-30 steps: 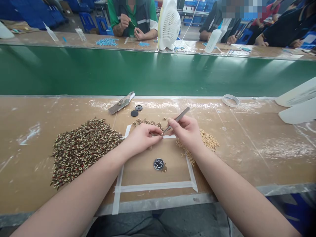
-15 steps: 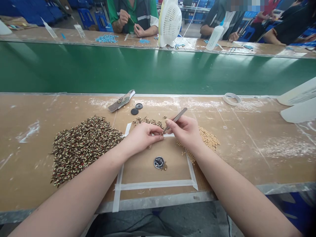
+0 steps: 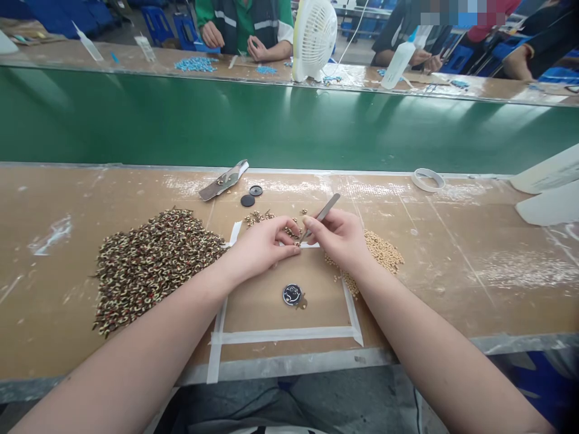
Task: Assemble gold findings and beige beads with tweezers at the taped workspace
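Observation:
My right hand (image 3: 346,238) grips a pair of metal tweezers (image 3: 326,209), their tips pointing down at my left fingertips. My left hand (image 3: 260,247) is closed in a loose pinch, its thumb low and its index finger lifted and bent. A tiny brown-and-cream piece (image 3: 297,243) shows at its fingertips, too small to make out well. Just behind the hands lie small similar pieces (image 3: 257,217), partly hidden by my left hand. Nearer me, a round dark dish (image 3: 292,295) holding glossy liquid sits inside a white tape outline (image 3: 284,335).
A large heap of brown, cream and red pieces (image 3: 154,271) lies left, tan beads (image 3: 384,252) right. Behind are black discs (image 3: 247,200), a patterned strip (image 3: 224,181) and a tape roll (image 3: 428,180). Across the green belt (image 3: 253,129), people work near a fan (image 3: 315,39).
My left index finger has lifted away from the thumb, showing more of the small piece. The tweezers stay in my right hand. Across the belt, a person's hands have moved farther apart.

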A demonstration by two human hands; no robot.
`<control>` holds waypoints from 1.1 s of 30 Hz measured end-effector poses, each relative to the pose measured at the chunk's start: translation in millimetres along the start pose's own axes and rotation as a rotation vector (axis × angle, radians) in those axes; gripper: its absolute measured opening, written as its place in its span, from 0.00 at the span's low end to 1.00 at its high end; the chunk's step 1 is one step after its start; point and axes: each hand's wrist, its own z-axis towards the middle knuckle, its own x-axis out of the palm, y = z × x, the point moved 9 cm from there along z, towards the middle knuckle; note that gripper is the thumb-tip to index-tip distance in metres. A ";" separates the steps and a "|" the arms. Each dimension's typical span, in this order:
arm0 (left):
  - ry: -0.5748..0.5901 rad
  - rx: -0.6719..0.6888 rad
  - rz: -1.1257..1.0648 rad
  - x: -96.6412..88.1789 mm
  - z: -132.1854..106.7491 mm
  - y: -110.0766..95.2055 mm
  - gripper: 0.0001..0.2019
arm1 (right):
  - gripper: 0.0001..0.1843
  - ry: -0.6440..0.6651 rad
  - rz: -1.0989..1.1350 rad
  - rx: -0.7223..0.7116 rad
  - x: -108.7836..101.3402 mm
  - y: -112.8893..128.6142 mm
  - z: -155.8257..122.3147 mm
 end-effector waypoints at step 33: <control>-0.154 0.055 0.014 -4.1 -0.3 -2.2 0.14 | 0.19 0.062 0.146 0.080 10.7 -6.6 2.6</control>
